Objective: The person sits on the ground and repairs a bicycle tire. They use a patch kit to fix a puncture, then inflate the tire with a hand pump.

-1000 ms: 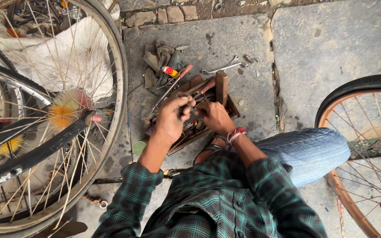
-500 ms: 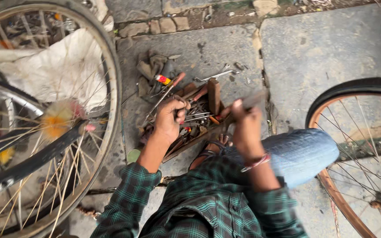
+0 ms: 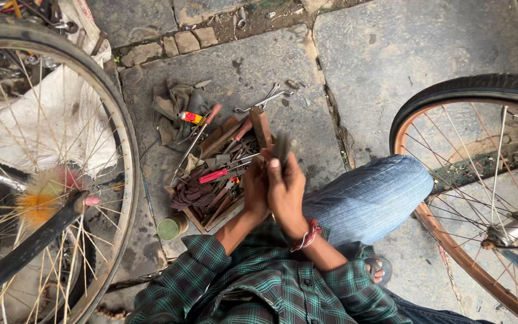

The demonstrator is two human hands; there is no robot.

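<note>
My right hand (image 3: 287,191) is raised over the right end of a wooden toolbox (image 3: 194,219) and grips a small dark metal piece (image 3: 281,147) that sticks up past the fingers. My left hand (image 3: 255,191) presses against the right hand from the left; whether it holds anything I cannot tell. The toolbox on the stone pavement holds several tools, among them a red-handled one (image 3: 213,176) and a wooden handle (image 3: 261,126). Both sleeves are green plaid, and a red band sits on my right wrist.
A bicycle wheel (image 3: 37,180) with an orange hub brush stands at the left, another wheel (image 3: 481,198) with a rusty rim at the right. Spanners (image 3: 266,99), a grey rag (image 3: 175,114) and a small green tin (image 3: 168,228) lie around the box. My jeans-clad knee (image 3: 373,195) is bent right.
My right hand lifted out of the toolbox, swung right, then came back to meet the left hand, now with a dark piece in it. The left hand rose from the tools.
</note>
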